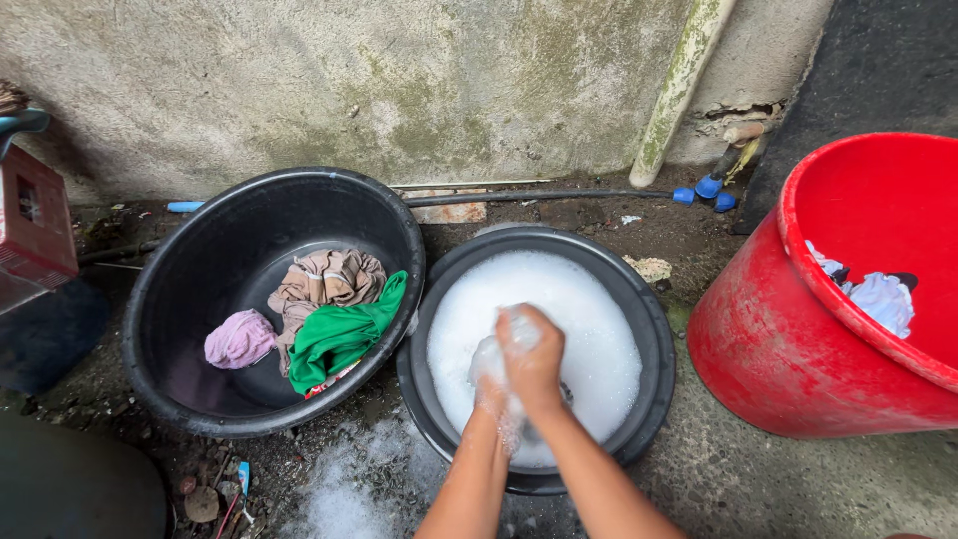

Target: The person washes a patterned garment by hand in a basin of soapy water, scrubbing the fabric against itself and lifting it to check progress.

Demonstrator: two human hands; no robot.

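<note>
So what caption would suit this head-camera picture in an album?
Two hands scrub a soapy cloth over a black basin of suds, beside a black tub of clothes and a red bucket.

A large black tub [160,299] was set on the ground at the left, against a stained concrete wall [349,80]. Inside it, a green garment [339,334] was draped over a tan one [329,279], with a pink bundle [239,339] just beside them. At the right, a red bucket [768,349] was placed, white cloth [883,299] lying within. A dark hose [539,197] was laid along the wall's foot, and a pale pipe [679,90] was leaned against it
</note>
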